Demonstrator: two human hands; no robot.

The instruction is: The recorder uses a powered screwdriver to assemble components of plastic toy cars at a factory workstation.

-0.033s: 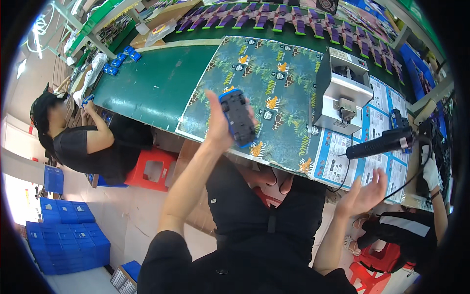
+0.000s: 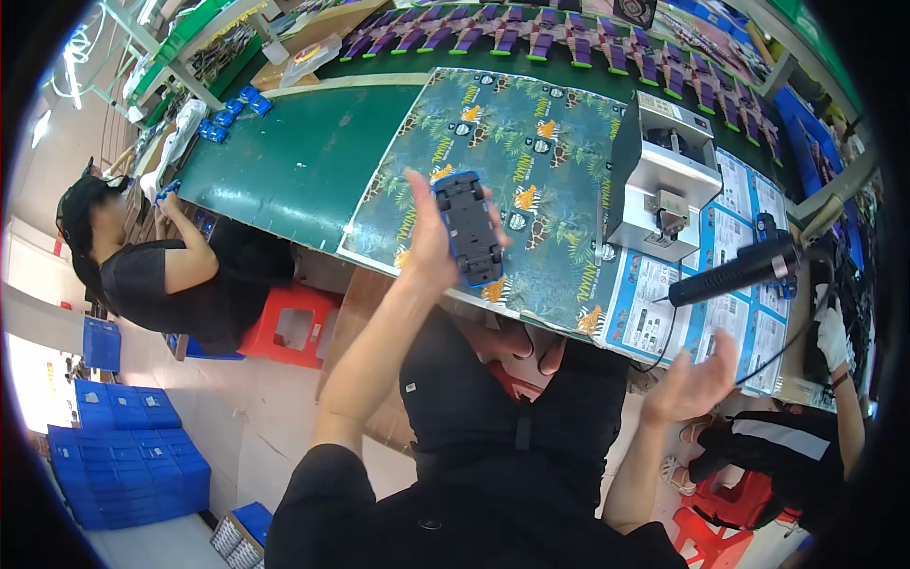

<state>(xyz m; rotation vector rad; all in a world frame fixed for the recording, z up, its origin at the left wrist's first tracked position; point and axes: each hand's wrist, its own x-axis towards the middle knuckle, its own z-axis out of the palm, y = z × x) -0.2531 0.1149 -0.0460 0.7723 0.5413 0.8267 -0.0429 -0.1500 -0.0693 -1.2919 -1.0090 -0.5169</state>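
My left hand (image 2: 433, 237) is wrapped round a blue toy car (image 2: 469, 228), whose black underside with its wheels faces up. The thumb lies along one side and the fingertips show at the other. They are over the near part of the patterned sheet (image 2: 559, 190) on the bench. Off to the right, my right hand (image 2: 690, 384) is raised at the bench's front edge, fingers apart and holding nothing, slightly blurred. Closest to it is a black electric screwdriver (image 2: 725, 275) with a cable. Another blue toy car (image 2: 775, 228) sits partly hidden behind the screwdriver.
A grey metal fixture (image 2: 664, 180) stands right of the middle. Printed sheets (image 2: 640, 303) lie around it. Purple parts (image 2: 540, 45) line the far belt. Blue cars (image 2: 226, 118) stand at far left. One person (image 2: 142, 256) sits left; another's gloved hand (image 2: 832, 341) is right.
The toy car has turned a little in my left hand's grip and stands straighter in view. My right hand has shifted slightly left and downward.
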